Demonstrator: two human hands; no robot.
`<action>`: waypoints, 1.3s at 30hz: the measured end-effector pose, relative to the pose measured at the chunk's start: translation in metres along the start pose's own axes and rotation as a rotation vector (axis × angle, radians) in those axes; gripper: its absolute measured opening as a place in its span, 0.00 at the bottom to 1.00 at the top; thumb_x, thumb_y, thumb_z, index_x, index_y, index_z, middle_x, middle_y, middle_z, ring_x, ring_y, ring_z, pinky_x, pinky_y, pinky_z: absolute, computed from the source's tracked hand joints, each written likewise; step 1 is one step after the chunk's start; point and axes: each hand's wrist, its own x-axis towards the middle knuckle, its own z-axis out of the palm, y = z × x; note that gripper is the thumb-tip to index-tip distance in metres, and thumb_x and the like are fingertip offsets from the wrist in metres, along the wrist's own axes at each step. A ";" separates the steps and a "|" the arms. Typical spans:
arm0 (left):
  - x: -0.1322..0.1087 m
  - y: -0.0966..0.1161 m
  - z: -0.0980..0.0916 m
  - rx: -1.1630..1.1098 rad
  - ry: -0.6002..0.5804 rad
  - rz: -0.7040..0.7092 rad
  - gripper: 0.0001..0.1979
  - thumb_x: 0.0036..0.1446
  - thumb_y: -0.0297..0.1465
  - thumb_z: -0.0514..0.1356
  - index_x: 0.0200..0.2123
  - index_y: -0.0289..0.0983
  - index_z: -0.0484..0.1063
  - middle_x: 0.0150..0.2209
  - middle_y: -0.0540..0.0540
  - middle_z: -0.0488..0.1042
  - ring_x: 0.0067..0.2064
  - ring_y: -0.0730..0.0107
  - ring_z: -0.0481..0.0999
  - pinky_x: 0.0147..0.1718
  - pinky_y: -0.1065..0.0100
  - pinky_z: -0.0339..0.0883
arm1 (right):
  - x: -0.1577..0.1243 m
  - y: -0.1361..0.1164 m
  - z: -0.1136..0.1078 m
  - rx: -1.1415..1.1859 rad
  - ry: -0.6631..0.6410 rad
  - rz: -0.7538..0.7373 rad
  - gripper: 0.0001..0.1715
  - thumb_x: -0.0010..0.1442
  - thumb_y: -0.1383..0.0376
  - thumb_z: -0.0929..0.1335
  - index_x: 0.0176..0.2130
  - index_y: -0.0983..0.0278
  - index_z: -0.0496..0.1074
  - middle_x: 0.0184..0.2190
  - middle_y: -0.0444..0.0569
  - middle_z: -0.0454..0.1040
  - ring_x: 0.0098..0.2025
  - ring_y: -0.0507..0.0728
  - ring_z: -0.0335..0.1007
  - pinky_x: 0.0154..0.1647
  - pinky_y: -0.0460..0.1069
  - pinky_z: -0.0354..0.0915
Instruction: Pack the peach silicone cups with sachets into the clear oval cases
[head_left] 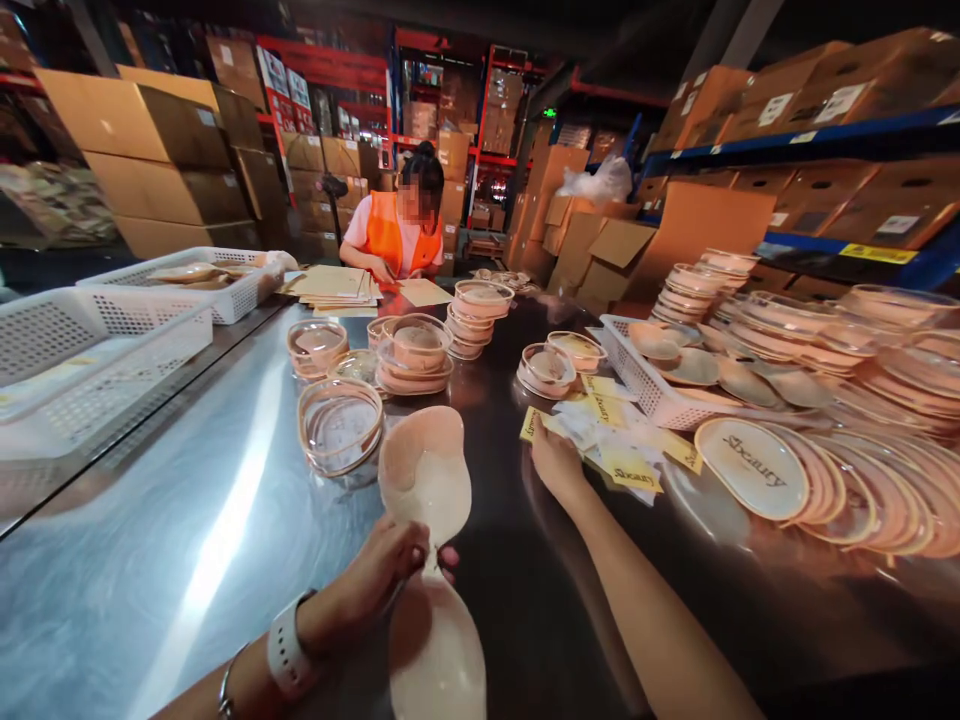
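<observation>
In my left hand (409, 555) is a beige stick-on bra (427, 480), gripped at the narrow join between its two cups. One cup points away from me and the other toward me, hollow sides up. My right hand (556, 462) reaches over a loose pile of yellow and white cards (622, 440), some printed "beauty". A yellow printed card (529, 424) is at its fingertips, which look closed on its edge. Round clear plastic cases (340, 425) stand beyond my left hand, some stacked.
At right, a white basket (652, 390) holds more bra cups, beside a leaning row of lidded "beauty" cases (757, 470) and tall stacks. White perforated baskets (142, 330) stand left. Across the table a person in an orange vest (397, 235) handles envelopes (334, 285).
</observation>
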 end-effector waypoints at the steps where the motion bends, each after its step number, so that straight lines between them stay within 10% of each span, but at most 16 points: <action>1: -0.001 0.001 0.000 -0.071 -0.024 -0.048 0.16 0.48 0.39 0.58 0.15 0.41 0.58 0.17 0.51 0.64 0.26 0.67 0.73 0.30 0.65 0.67 | -0.001 0.000 0.001 -0.013 -0.006 0.001 0.30 0.64 0.79 0.59 0.63 0.75 0.66 0.46 0.69 0.79 0.52 0.69 0.77 0.56 0.63 0.68; 6: -0.001 0.003 -0.003 -0.313 -0.206 -0.321 0.27 0.48 0.52 0.57 0.40 0.36 0.77 0.28 0.43 0.79 0.32 0.58 0.80 0.35 0.60 0.72 | 0.004 0.005 0.002 0.029 0.031 -0.008 0.23 0.62 0.78 0.59 0.46 0.69 0.79 0.39 0.63 0.81 0.45 0.66 0.79 0.47 0.56 0.71; 14: 0.002 0.002 -0.003 -0.439 -0.170 -0.237 0.39 0.58 0.61 0.48 0.62 0.41 0.65 0.42 0.42 0.81 0.31 0.61 0.80 0.40 0.55 0.74 | -0.009 -0.014 -0.001 0.393 0.460 -0.043 0.21 0.71 0.63 0.53 0.46 0.64 0.71 0.45 0.60 0.80 0.51 0.63 0.77 0.53 0.58 0.70; 18: 0.001 0.007 0.001 -0.383 -0.149 -0.210 0.43 0.55 0.64 0.49 0.59 0.36 0.70 0.45 0.37 0.81 0.32 0.59 0.79 0.42 0.54 0.74 | -0.046 -0.026 -0.019 0.516 0.811 -0.598 0.11 0.70 0.63 0.59 0.44 0.56 0.69 0.41 0.49 0.83 0.55 0.63 0.77 0.64 0.65 0.60; 22: 0.000 0.013 0.004 -0.331 -0.122 -0.177 0.43 0.54 0.64 0.50 0.58 0.36 0.71 0.42 0.38 0.82 0.30 0.60 0.78 0.42 0.53 0.74 | -0.065 -0.030 -0.033 0.418 0.731 -0.999 0.16 0.66 0.72 0.64 0.47 0.52 0.71 0.47 0.41 0.82 0.59 0.60 0.73 0.71 0.63 0.48; 39: 0.001 0.016 -0.005 -0.445 -0.170 -0.305 0.41 0.62 0.60 0.40 0.56 0.35 0.73 0.43 0.40 0.82 0.34 0.60 0.81 0.42 0.57 0.73 | -0.061 -0.049 -0.020 0.496 0.577 -0.952 0.09 0.71 0.69 0.63 0.41 0.54 0.67 0.51 0.38 0.80 0.67 0.55 0.63 0.76 0.65 0.38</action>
